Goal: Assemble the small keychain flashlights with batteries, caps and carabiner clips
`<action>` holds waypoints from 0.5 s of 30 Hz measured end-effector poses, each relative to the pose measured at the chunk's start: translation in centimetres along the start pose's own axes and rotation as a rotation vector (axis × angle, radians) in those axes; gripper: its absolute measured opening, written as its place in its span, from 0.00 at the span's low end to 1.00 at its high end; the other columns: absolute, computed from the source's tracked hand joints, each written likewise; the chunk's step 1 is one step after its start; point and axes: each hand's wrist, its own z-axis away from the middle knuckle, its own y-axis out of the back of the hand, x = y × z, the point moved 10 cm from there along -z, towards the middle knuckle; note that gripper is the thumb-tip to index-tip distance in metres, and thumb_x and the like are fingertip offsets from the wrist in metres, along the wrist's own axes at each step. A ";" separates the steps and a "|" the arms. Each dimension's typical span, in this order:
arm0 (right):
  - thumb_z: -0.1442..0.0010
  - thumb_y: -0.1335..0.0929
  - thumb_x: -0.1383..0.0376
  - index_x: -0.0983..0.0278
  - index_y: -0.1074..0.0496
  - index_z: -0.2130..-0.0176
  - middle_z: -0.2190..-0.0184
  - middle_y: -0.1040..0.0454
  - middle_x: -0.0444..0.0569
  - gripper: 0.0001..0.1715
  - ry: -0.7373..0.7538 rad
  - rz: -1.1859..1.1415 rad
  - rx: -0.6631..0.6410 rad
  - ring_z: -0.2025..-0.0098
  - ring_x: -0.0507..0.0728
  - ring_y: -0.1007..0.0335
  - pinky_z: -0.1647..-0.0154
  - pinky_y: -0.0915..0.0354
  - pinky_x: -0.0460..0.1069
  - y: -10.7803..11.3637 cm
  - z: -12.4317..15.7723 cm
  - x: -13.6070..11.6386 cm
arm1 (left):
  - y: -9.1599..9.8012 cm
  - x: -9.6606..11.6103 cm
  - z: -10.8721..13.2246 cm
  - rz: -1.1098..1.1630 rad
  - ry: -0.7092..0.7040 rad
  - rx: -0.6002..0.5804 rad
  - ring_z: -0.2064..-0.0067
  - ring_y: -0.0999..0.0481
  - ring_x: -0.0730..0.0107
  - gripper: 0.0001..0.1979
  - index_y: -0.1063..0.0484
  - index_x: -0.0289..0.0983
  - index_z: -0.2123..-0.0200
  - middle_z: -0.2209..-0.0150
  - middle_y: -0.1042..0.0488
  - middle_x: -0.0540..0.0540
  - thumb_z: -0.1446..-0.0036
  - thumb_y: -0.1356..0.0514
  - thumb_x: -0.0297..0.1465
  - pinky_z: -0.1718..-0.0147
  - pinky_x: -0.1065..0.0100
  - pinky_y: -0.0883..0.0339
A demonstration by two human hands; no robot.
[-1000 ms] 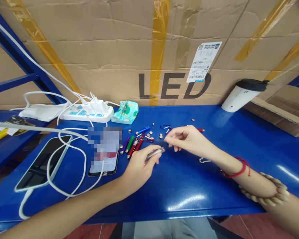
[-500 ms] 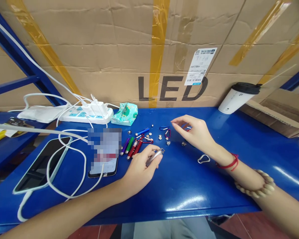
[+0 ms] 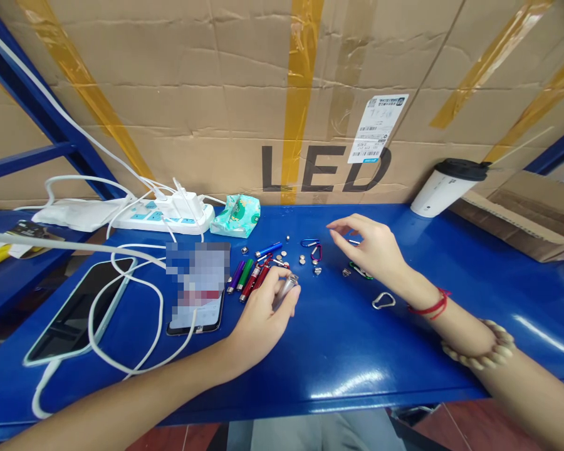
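Note:
My left hand is closed around a small silver keychain flashlight, one end of it pointing up and away from me. Just behind that hand lie a purple flashlight, a green flashlight, red flashlights and a blue flashlight. Over the table's middle hovers my right hand, thumb and forefinger slightly apart, with nothing seen between the tips. Nearby are a blue carabiner, a purple-red carabiner, a green carabiner, partly hidden, and a silver carabiner.
Button cells and small metal springs lie between the hands. Two phones, one pale-edged, rest at left among white cables. A power strip, tissue pack, lidded cup and cardboard box line the back.
My left hand has drawn slightly left and tipped the silver flashlight more upright. My right hand has shifted a little right, uncovering more of the green carabiner.

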 end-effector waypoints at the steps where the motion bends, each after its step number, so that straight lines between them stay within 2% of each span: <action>1: 0.42 0.39 0.62 0.63 0.28 0.62 0.66 0.26 0.49 0.13 -0.008 0.009 0.020 0.65 0.54 0.31 0.64 0.35 0.48 0.4 -0.1 0.2 | 0.1 -0.1 0.0 0.009 0.007 0.010 0.73 0.36 0.77 0.09 0.40 0.39 0.62 0.77 0.37 0.55 0.41 0.51 0.37 0.75 0.74 0.44; 4: 0.42 0.38 0.61 0.63 0.28 0.62 0.67 0.26 0.48 0.13 -0.046 0.035 0.031 0.67 0.53 0.30 0.65 0.36 0.47 1.3 -0.4 0.9 | 0.2 -0.2 -0.1 0.029 0.031 0.018 0.74 0.37 0.77 0.08 0.41 0.39 0.63 0.78 0.39 0.55 0.42 0.51 0.37 0.75 0.75 0.45; 8: 0.46 0.35 0.58 0.62 0.26 0.67 0.73 0.24 0.46 0.12 -0.159 0.074 -0.139 0.73 0.53 0.30 0.72 0.38 0.46 0.8 -0.6 2.6 | 0.1 -0.2 -0.1 0.018 0.041 0.015 0.75 0.37 0.77 0.07 0.41 0.38 0.64 0.78 0.40 0.55 0.42 0.50 0.36 0.76 0.75 0.46; 12: 0.50 0.32 0.56 0.61 0.25 0.70 0.76 0.24 0.44 0.12 -0.278 0.138 -0.215 0.75 0.53 0.30 0.76 0.40 0.46 1.6 -0.5 4.7 | 0.0 -0.3 -0.1 0.021 0.051 0.007 0.75 0.38 0.77 0.06 0.42 0.39 0.64 0.78 0.40 0.55 0.43 0.50 0.35 0.76 0.75 0.46; 13: 0.52 0.31 0.56 0.61 0.25 0.71 0.75 0.24 0.44 0.12 -0.289 0.110 -0.262 0.75 0.53 0.30 0.76 0.40 0.46 1.6 -0.4 5.1 | 0.0 -0.3 -0.1 0.022 0.055 0.007 0.75 0.38 0.77 0.06 0.42 0.39 0.64 0.78 0.40 0.55 0.43 0.50 0.35 0.76 0.75 0.46; 15: 0.54 0.30 0.56 0.61 0.25 0.70 0.73 0.24 0.44 0.12 -0.269 -0.027 -0.458 0.75 0.52 0.29 0.75 0.37 0.45 0.3 0.2 5.3 | 0.0 -0.4 -0.1 0.021 0.063 0.007 0.75 0.38 0.77 0.05 0.42 0.39 0.63 0.78 0.39 0.55 0.43 0.50 0.34 0.76 0.75 0.46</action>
